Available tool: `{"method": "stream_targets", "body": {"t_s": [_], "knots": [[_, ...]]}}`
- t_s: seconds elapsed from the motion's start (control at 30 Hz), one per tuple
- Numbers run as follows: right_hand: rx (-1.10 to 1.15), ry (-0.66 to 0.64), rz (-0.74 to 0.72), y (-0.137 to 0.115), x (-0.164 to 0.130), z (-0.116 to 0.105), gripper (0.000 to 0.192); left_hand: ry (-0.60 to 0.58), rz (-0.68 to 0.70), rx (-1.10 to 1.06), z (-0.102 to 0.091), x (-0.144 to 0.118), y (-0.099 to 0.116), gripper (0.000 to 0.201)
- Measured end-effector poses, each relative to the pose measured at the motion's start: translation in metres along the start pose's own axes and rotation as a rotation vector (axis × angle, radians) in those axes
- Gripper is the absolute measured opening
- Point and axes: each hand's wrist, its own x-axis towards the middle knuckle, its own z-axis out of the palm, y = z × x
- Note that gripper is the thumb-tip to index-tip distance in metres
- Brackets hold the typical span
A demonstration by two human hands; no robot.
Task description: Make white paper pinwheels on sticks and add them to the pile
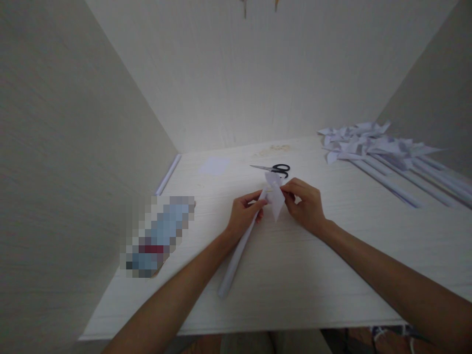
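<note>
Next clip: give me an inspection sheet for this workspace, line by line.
Surface: white table, walled on three sides.
Job's things: rolled paper stick held by left hand; folded paper piece at its top, pinched by right hand.
Clutter: black-handled scissors; paper square; pile of paper pinwheels on sticks; a blurred-out item; another stick along the left wall.
Fingers: both hands closed on paper.
Cables: nothing seen.
Surroundings: pale walls.
</note>
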Motion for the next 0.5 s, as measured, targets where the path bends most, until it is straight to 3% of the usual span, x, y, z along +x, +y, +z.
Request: {"method": "stream_targets", "body": {"t_s": [0.2,0.5], "knots": [[-0.167,-0.013,-0.08,0.0039,-0.0022,0.0,0.017,0.02,0.023,-0.084,-0.0016,0.0005,-0.0037,0.029],[-0.2,0.025,-0.117,0.0022,-0.0023,0.0001,0.018,0.042,0.035,-0.11,-0.002,0.0002,-0.0039,0.033]]}}
